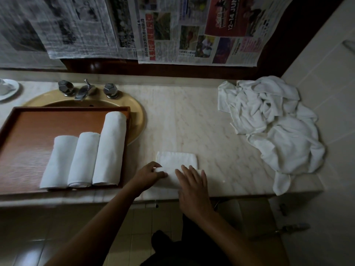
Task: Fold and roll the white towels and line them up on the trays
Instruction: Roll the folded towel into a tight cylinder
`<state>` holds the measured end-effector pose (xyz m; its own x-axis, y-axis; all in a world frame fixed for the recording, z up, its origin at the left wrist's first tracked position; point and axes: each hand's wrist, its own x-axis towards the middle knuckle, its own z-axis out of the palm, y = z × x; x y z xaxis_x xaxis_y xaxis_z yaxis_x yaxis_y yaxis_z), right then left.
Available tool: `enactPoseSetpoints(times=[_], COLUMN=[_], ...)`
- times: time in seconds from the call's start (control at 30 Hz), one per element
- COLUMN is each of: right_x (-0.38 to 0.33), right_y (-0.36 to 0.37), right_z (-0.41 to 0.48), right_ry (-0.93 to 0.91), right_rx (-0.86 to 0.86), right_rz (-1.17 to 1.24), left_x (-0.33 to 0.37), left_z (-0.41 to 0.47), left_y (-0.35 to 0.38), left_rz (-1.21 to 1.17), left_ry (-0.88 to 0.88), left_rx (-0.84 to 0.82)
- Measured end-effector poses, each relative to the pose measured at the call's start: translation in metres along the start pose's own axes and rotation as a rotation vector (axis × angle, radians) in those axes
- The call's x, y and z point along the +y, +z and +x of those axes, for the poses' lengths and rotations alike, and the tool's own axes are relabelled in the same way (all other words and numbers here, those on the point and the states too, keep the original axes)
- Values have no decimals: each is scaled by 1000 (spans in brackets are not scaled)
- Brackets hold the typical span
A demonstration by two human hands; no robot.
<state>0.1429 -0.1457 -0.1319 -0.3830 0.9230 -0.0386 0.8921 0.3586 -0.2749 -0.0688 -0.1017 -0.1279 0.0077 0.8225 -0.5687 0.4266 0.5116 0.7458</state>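
The tabletop (pixel 192 116) is pale veined marble, smooth and softly polished. At 9 o'clock the tray (pixel 38 127) is reddish wood with a satin sheen. The rolled towels (pixel 84 158) on it are matt white soft cloth, like the folded towel (pixel 178 158) I am working at 6 o'clock and the crumpled pile (pixel 272 120) at 2 o'clock. The taps (pixel 84 90) are shiny faceted metal, the sink (pixel 137 120) glossy ochre ceramic. The newspaper (pixel 172 29) at 12 o'clock is thin, matt, wrinkled paper.

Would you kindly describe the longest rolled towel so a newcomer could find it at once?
Look at the brown tray over the yellow sink, left on the counter. Three white rolls lie side by side on it; take the rightmost roll, by the tray's right rim. It reaches far nearer the taps than the other two.
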Motion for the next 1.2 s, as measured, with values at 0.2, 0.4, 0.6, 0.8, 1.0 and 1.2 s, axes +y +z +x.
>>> enactPoseSetpoints(times=[0.2,0.4,0.6,0.8,1.0,1.2], right_x=[14,12,10,5,16,15], right_y=[-1,-27,-44,-22,-17,-44], right_z=[27,56,68,34,62,118], right_ry=[-60,-41,-29,-148,-212,-321], right_rx=[-91,-297,-522,-185,-248,-427], right_rz=[-107,-7,-21,-131,-221,-236], left_x=[0,-5,-18,-9,-17,-1], left_z=[-7,-42,-45,-26,-29,-19], left_y=[12,40,45,23,26,23], left_rz=[20,697,882,544,96,-766], left_ry=[-30,486,487,357,-70,-253], left_rx=[187,487,337,223,343,233])
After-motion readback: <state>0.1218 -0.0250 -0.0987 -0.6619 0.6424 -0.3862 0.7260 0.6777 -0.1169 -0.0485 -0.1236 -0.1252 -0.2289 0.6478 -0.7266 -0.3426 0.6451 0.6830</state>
